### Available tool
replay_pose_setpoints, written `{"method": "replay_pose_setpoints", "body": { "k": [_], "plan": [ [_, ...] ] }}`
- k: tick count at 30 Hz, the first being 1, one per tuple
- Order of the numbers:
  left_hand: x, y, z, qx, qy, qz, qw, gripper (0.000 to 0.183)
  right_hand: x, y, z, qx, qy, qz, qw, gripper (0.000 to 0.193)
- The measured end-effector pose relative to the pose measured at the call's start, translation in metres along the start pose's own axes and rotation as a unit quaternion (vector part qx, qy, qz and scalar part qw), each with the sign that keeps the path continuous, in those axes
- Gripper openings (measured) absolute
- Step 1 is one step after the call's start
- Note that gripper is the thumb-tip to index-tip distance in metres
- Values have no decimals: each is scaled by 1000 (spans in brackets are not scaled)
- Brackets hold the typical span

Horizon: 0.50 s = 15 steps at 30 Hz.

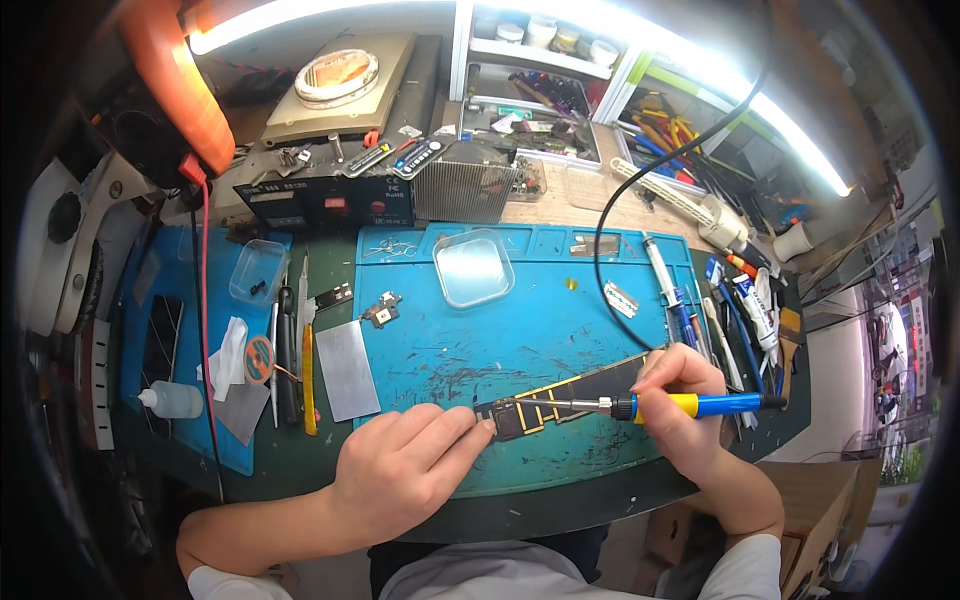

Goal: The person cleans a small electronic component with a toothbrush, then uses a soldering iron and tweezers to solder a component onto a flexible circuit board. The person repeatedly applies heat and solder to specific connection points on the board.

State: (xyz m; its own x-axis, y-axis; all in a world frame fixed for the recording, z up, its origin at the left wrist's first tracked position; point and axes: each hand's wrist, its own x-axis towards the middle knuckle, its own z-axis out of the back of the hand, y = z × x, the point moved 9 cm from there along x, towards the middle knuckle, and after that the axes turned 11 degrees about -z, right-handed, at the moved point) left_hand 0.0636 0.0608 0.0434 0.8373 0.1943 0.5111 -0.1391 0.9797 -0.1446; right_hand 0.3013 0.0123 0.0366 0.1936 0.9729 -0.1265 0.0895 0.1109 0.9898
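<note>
My right hand grips a soldering iron with a blue and yellow handle, its metal shaft pointing left. The thin tip reaches over the left part of a long, flat, dark circuit board with yellow bands and edges. This board lies slanted on the blue work mat, its right end partly behind my right hand. At the board's left end my left hand has its fingers closed together and the fingertips pressed on the edge. Whether the tip touches the board I cannot tell.
A clear square dish sits on the mat. A metal plate, a yellow knife and a dropper bottle lie left. Syringes and brushes lie right. A black cable hangs toward my right hand.
</note>
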Motion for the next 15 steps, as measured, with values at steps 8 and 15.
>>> {"method": "replay_pose_setpoints", "body": {
  "k": [8, 15],
  "plan": [
    [0, 1, 0, 7, 6, -6, 1000, 28, 15, -24, 5, -41, -3, 14, 999, 21],
    [-1, 1, 0, 6, 0, -10, 1000, 29, 13, -22, 1, -59, -13, 20, 998, 20]
  ]
}}
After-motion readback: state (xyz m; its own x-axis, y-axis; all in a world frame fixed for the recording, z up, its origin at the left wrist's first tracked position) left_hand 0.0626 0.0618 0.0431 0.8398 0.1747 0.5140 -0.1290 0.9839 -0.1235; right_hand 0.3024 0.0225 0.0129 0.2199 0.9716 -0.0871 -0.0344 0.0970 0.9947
